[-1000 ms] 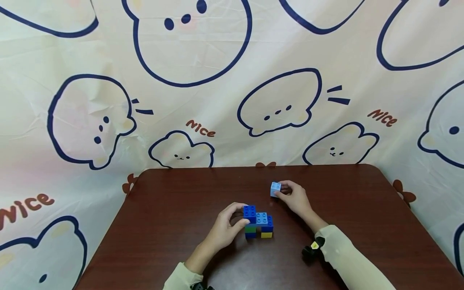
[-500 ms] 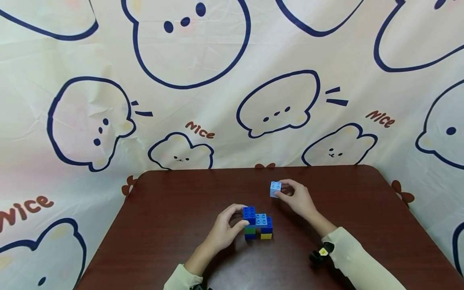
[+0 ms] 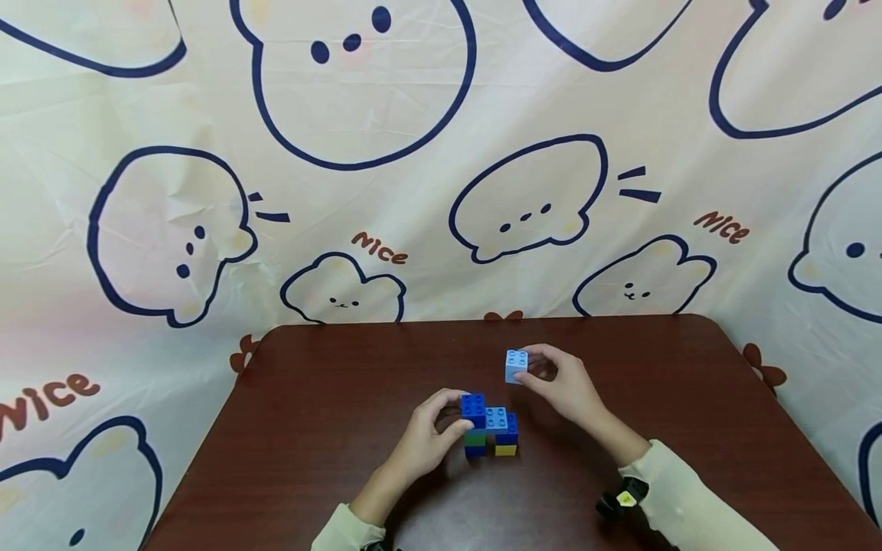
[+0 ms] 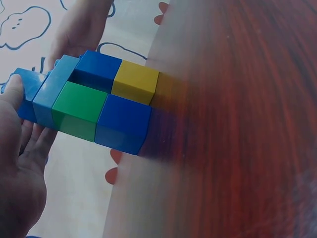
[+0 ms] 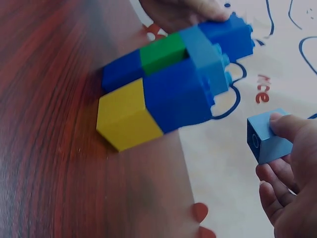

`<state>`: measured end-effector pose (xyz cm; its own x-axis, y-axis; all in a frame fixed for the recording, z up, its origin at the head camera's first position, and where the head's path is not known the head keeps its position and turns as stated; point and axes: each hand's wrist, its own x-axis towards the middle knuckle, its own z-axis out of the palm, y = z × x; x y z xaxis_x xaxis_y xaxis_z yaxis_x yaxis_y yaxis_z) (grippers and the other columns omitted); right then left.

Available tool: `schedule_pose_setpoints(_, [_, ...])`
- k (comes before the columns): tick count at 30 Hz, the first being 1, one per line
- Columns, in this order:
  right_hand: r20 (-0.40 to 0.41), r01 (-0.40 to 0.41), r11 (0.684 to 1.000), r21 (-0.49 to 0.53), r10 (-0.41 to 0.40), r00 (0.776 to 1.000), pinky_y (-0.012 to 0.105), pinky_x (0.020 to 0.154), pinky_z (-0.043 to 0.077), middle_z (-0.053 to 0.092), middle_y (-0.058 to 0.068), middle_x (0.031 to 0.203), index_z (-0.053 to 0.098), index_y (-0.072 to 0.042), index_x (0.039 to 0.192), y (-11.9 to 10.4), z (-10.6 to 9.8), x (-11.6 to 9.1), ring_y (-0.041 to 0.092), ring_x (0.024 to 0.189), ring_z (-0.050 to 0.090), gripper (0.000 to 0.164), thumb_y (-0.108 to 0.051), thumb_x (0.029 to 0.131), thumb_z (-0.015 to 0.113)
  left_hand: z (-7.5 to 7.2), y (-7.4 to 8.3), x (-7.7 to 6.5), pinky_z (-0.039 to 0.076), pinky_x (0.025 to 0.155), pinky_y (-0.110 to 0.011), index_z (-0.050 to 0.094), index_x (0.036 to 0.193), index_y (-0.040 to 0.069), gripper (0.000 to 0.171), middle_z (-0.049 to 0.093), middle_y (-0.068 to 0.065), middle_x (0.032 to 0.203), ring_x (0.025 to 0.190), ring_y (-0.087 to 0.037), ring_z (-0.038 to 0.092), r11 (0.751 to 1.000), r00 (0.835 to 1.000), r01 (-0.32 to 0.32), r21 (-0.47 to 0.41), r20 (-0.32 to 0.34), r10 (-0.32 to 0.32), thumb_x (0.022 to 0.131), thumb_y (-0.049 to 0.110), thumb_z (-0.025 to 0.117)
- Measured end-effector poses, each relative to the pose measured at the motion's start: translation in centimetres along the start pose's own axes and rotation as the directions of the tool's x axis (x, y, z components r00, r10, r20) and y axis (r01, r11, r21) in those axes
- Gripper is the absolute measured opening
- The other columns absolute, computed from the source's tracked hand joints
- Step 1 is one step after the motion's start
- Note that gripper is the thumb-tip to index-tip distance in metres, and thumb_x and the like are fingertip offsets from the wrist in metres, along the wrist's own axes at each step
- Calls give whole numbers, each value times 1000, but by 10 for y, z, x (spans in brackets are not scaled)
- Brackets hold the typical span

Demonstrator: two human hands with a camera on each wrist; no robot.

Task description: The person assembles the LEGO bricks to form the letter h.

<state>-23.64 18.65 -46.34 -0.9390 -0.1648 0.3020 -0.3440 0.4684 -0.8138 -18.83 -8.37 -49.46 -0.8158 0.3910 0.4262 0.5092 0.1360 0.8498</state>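
Observation:
My left hand point(image 3: 427, 438) grips the dark blue top brick point(image 3: 473, 413) of a small brick structure standing on the table. Below that brick, a light blue brick point(image 3: 496, 418) bridges two columns. One column is a green brick point(image 4: 79, 106) over a blue brick point(image 4: 123, 119); the other is a blue brick point(image 5: 176, 94) over a yellow brick point(image 5: 126, 116). Behind and slightly right of the structure, my right hand point(image 3: 568, 385) pinches a loose light blue brick point(image 3: 516, 367) between thumb and fingers, studs up. That brick is apart from the structure, its hollow underside partly visible in the right wrist view point(image 5: 253, 139).
The dark brown wooden table point(image 3: 331, 367) extends around both hands. Behind it hangs a pale cloth point(image 3: 427, 191) with blue cartoon outlines, reaching the table's far edge. A black wrist strap point(image 3: 632, 490) sits on the right sleeve.
My right hand has shifted a little left and nearer, carrying the loose light blue brick toward the structure. The left hand and the structure hold their place.

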Motion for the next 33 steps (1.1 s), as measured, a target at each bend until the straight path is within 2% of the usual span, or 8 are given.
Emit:
schedule_pose_setpoints(6, [13, 53, 998, 24, -54, 998, 26, 74, 57, 72, 1, 102, 69, -14, 122, -17, 3, -6, 17, 85, 65, 38, -21, 87, 84, 0, 1, 0, 55, 95, -30, 62, 127, 4, 29, 65, -11, 121, 112, -17, 64, 1000, 1000, -5, -9, 4, 5, 99, 6, 65])
schedule_pose_setpoints(7, [14, 64, 998, 26, -64, 998, 26, 74, 57, 72, 0, 102, 69, -14, 122, -19, 4, -7, 17, 85, 66, 38, -21, 87, 84, -1, 6, 0, 55, 95, -31, 62, 127, 2, 29, 65, -12, 121, 112, -18, 64, 1000, 1000, -3, -6, 2, 3, 98, 5, 65])
schedule_pose_setpoints(9, [12, 85, 996, 33, -85, 996, 26, 75, 57, 72, 0, 102, 69, -15, 122, -24, 5, -8, 16, 85, 66, 38, -22, 87, 84, 0, 7, 1, 56, 94, -32, 62, 126, 0, 29, 65, -14, 121, 111, -17, 64, 1000, 1000, -1, 2, -2, 1, 97, 2, 66])
schedule_pose_setpoints(13, [15, 122, 991, 50, -123, 992, 27, 76, 58, 72, -2, 102, 69, -16, 121, -32, 7, -11, 15, 85, 66, 37, -21, 87, 84, 0, 7, 1, 56, 94, -32, 62, 126, -1, 30, 65, -15, 120, 110, -18, 64, 1000, 1000, 25, 5, -4, -25, 96, 1, 66])
schedule_pose_setpoints(15, [21, 135, 989, 60, -137, 990, 27, 76, 58, 72, -2, 102, 70, -16, 121, -37, 8, -12, 15, 85, 66, 38, -20, 87, 84, 0, 0, 0, 55, 95, -29, 62, 127, 2, 30, 64, -12, 121, 111, -19, 64, 1000, 1000, 28, -7, 0, -28, 97, 4, 66])
schedule_pose_setpoints(21, [42, 158, 984, 78, -161, 986, 28, 76, 58, 72, -4, 103, 69, -16, 122, -45, 13, -15, 13, 85, 66, 39, -20, 86, 84, -1, -1, 0, 54, 96, -27, 61, 127, 4, 28, 64, -11, 122, 113, -22, 65, 999, 1000, 28, -21, 14, -27, 99, 9, 65])
schedule_pose_setpoints(33, [102, 169, 980, 105, -180, 978, 32, 75, 59, 71, -7, 103, 70, -18, 121, -54, 25, -19, 14, 84, 64, 37, -22, 86, 84, 0, 0, 0, 55, 95, -29, 61, 126, 3, 28, 64, -11, 121, 112, -22, 65, 999, 999, 34, -17, 13, -34, 99, 7, 65])
